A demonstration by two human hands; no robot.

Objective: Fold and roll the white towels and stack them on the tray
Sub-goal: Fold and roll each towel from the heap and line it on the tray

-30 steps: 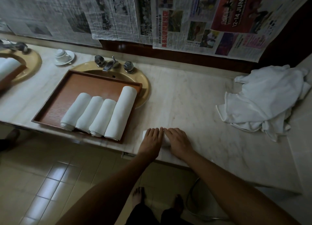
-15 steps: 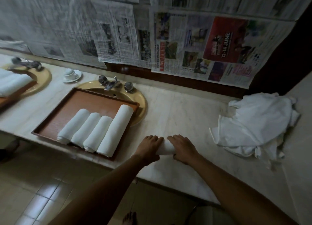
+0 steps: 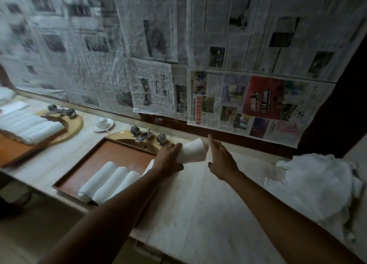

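Observation:
My left hand (image 3: 167, 158) grips a rolled white towel (image 3: 192, 151) and holds it in the air above the counter, just right of the brown tray (image 3: 111, 156). My right hand (image 3: 221, 160) is beside the roll's right end, fingers straight, index finger pointing up, not gripping it. On the tray lie several rolled white towels (image 3: 108, 181) side by side; my left forearm hides part of the rightmost one. A heap of loose white towels (image 3: 317, 188) lies on the counter at the right.
The tray rests over a yellow sink with a chrome tap (image 3: 145, 135). A white cup and saucer (image 3: 103, 122) stands behind it. At far left a second tray (image 3: 17, 150) holds more rolled towels over another sink. Newspaper covers the wall.
The rolled towel has come up off the counter in my left hand and moved toward the tray. My right hand has let go of it and opened. The camera tilted upward.

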